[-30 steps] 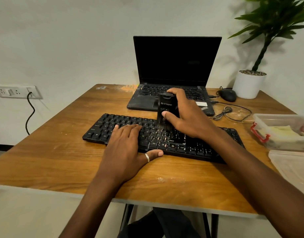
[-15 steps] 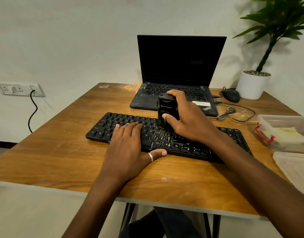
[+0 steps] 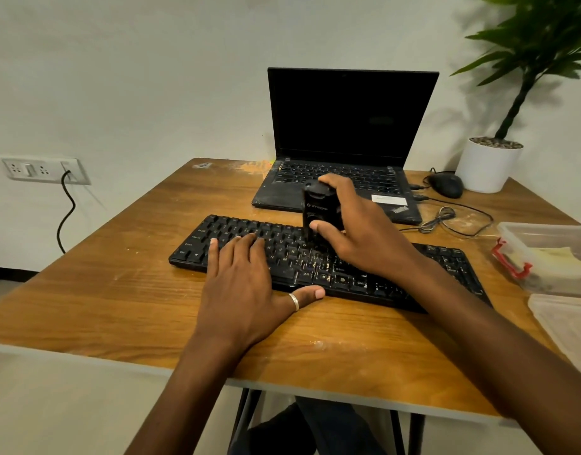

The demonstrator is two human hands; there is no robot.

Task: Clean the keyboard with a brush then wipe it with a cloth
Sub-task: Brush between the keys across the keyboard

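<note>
Head view: the black keyboard (image 3: 290,254) lies across the wooden table (image 3: 118,290), in front of a laptop (image 3: 348,126). The left hand (image 3: 243,277) lies flat on its left half, fingers straight, steadying it. The right hand (image 3: 364,238) grips an upright black brush (image 3: 318,208), bristles down on the middle keys. Best, I judge: short, light strokes along each row, flicking the pale specks toward 1 edge.

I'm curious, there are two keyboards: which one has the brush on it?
The separate black keyboard in front of the laptop. The right hand holds the brush on its keys; the laptop's built-in keys sit farther back.
</note>
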